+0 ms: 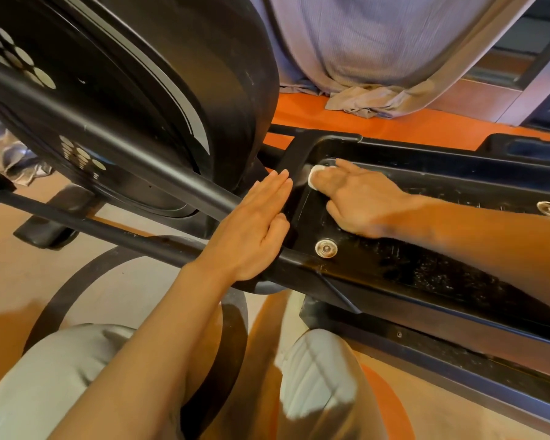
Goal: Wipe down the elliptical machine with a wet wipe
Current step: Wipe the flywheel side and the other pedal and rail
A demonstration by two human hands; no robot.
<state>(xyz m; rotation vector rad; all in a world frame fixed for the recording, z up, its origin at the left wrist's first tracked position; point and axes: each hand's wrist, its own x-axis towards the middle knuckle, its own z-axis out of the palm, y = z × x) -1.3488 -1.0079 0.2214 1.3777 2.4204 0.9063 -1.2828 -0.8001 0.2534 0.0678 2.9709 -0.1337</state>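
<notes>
The black elliptical machine fills the view, its flywheel housing point(134, 100) at upper left and a long foot pedal tray point(426, 262) running to the right. My right hand point(356, 201) presses a small white wet wipe point(315, 179) into the front corner of the pedal tray, fingers curled over it. My left hand point(254, 230) lies flat with straight fingers on the pedal's front edge, where the black bar point(140, 166) joins it. Two round metal bolts point(326, 248) sit on the pedal's scuffed surface.
A grey curtain point(378, 58) hangs behind the machine, bunched on the orange floor point(394, 128). My knees in light trousers point(315, 376) are below the pedal. A black curved line point(77, 281) marks the beige floor. The second pedal point(527, 147) lies at far right.
</notes>
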